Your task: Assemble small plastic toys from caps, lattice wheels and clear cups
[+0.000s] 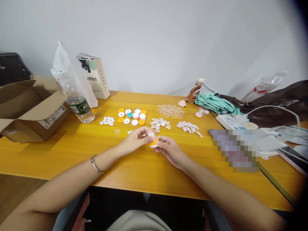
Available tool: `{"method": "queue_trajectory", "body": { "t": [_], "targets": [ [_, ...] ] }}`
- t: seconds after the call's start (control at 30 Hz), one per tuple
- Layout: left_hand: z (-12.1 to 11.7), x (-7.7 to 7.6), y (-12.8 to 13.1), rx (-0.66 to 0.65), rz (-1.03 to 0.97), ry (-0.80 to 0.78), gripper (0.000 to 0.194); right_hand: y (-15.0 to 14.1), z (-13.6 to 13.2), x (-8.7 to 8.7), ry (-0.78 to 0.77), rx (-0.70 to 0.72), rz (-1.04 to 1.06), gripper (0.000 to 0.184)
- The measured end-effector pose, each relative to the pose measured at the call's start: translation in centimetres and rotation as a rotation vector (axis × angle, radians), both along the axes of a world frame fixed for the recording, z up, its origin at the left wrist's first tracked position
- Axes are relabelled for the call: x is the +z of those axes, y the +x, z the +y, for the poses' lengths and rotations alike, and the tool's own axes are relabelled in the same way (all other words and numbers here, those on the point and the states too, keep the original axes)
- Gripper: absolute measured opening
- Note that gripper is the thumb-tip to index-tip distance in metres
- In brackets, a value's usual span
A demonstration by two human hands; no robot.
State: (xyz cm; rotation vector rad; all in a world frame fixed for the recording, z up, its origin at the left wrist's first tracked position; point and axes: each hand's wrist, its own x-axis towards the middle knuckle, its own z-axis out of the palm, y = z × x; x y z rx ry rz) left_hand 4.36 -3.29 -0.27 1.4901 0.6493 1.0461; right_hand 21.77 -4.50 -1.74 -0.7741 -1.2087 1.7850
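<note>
Between my two hands is a small plastic piece point(153, 141) with a clear top and an orange and white base. My left hand point(138, 140) grips its upper left side, fingers curled around it. From the right, my right hand point(169, 150) pinches the base with thumb and fingers. Just beyond lie orange, white and teal round discs point(134, 122), some of them stacked. White wheel-like cut-out parts point(160, 123) and more flat white parts point(187, 126) spread to the right. Clear plastic rings point(169, 110) sit behind them. Small white caps point(107, 120) are grouped at the left.
An open cardboard box point(33, 112), a water bottle point(80, 107) and a paper bag point(99, 78) stand at the left. Rightward are a drink bottle point(194, 92), a teal cloth point(216, 103), a power strip point(232, 123) with cables and a blurred-out flat object point(234, 149).
</note>
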Motion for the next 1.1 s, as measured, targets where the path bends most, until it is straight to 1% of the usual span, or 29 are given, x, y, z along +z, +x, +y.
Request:
{"method": "queue_trajectory", "body": {
  "t": [0.1,0.17,0.23,0.37,0.47,0.57,0.67,0.77,0.83,0.93,1.03,1.1],
  "targets": [
    [-0.1,0.2,0.0,-0.032,0.053,0.021,0.020,-0.1,-0.1,0.1,0.005,-0.033,-0.003,0.020],
    [-0.1,0.3,0.1,-0.002,0.054,0.048,0.022,-0.2,-0.2,0.1,0.028,-0.059,-0.007,0.022],
    [-0.2,0.3,0.3,0.041,0.049,0.079,0.020,-0.3,-0.3,0.1,0.074,-0.063,-0.031,0.023],
    [-0.6,0.4,0.5,0.049,0.067,0.106,0.018,-0.4,-0.6,0.4,0.153,-0.029,-0.099,0.020],
    [-1.0,0.7,0.4,0.018,0.071,0.118,0.020,-0.4,-0.8,0.4,0.183,0.002,-0.105,0.022],
    [-1.1,0.9,0.2,-0.089,0.042,0.072,0.025,-0.4,-0.9,0.0,0.187,0.026,-0.073,0.025],
    [-0.6,0.7,-0.2,-0.225,0.029,0.011,0.028,-0.5,-0.9,-0.5,0.136,0.045,-0.020,0.027],
    [0.2,0.3,-0.6,-0.293,0.073,0.052,0.035,-0.5,-0.7,-0.5,0.054,0.066,0.060,0.027],
    [0.5,0.1,-0.7,-0.289,0.127,0.101,0.038,-0.4,-0.6,-0.4,0.015,0.089,0.090,0.028],
    [0.7,0.2,-0.8,-0.227,0.181,0.140,0.028,-0.3,-0.5,-0.2,-0.034,0.151,0.108,0.030],
    [0.6,0.4,-0.8,-0.169,0.175,0.127,0.023,-0.3,-0.6,-0.1,-0.112,0.196,0.186,0.033],
    [0.4,0.7,-0.8,-0.157,0.163,0.112,0.023,-0.3,-0.6,-0.1,-0.150,0.196,0.242,0.030]
  ]
}}
